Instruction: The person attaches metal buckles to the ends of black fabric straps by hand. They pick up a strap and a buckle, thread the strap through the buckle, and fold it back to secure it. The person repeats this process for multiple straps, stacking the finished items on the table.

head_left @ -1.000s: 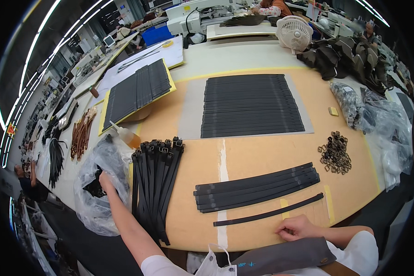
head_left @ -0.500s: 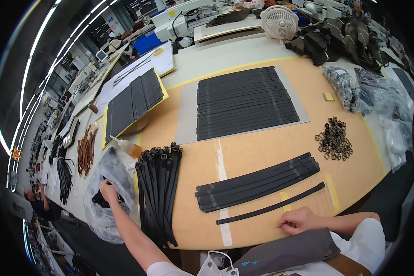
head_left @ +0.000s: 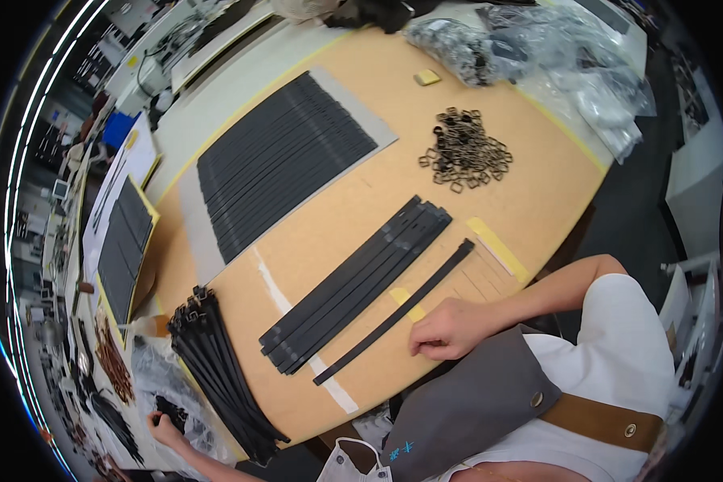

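Note:
At the lower left, my left hand point(head_left: 167, 430) reaches into the mouth of a clear plastic bag point(head_left: 149, 369) that holds small black pieces point(head_left: 171, 410). Its fingers are closed at those pieces; what they pinch is too small to make out. My right hand point(head_left: 456, 328) rests at the table's near edge, fingers curled, with nothing seen in it. Just beyond it lies a single black strap point(head_left: 394, 312), and past that a stack of black straps point(head_left: 353, 289). A bunch of black straps with buckles point(head_left: 217, 361) lies right of the bag.
A pile of metal buckles point(head_left: 466, 149) lies at the far right, near a small yellow block point(head_left: 426, 77) and clear plastic bags point(head_left: 570, 64). Rows of black strips point(head_left: 285, 161) cover a grey board. Another strip-covered board point(head_left: 126, 249) leans at left, beside a bottle point(head_left: 146, 326).
My view has turned to the right, so the table appears rotated and shifted left. My left hand stays at the bag; my right hand stays curled by the single strap.

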Tool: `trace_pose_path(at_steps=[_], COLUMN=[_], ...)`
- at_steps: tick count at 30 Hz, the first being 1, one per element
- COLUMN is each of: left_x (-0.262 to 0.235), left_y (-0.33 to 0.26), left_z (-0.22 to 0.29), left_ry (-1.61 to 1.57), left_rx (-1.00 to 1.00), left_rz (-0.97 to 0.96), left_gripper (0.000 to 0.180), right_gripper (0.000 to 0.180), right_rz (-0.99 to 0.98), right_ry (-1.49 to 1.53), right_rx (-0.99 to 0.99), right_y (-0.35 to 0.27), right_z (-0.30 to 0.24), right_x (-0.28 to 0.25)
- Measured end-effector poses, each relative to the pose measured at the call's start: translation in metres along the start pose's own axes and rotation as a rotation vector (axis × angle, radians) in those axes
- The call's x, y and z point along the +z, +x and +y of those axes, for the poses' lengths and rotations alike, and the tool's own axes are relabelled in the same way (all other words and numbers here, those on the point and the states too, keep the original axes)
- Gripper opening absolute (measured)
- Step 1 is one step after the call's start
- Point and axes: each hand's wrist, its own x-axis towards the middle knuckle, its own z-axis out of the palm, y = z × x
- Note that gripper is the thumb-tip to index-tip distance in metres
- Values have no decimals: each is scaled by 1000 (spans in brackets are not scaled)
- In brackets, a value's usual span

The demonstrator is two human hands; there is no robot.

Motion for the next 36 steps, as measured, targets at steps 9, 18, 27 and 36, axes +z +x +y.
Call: trace_pose_path(at_steps=[9, 18, 27, 36], left_x=[89, 241, 376, 473], left_y=[-67, -246, -347, -381], left_z=[308, 548, 678, 672], left_ry=[-215, -454, -532, -633], left_rx=[496, 798, 843, 785], left_rz=[-349, -767, -942, -995], left_gripper=[15, 15, 15, 16], right_gripper=[13, 14, 35, 43], right_rz=[73, 288, 498, 185], right_ry=[48, 140, -90, -419], right_rx=[-48, 44, 105, -143], right_y=[-13, -42, -45, -33], right_z=[6, 52, 225, 218], right_x=[3, -146, -340, -319])
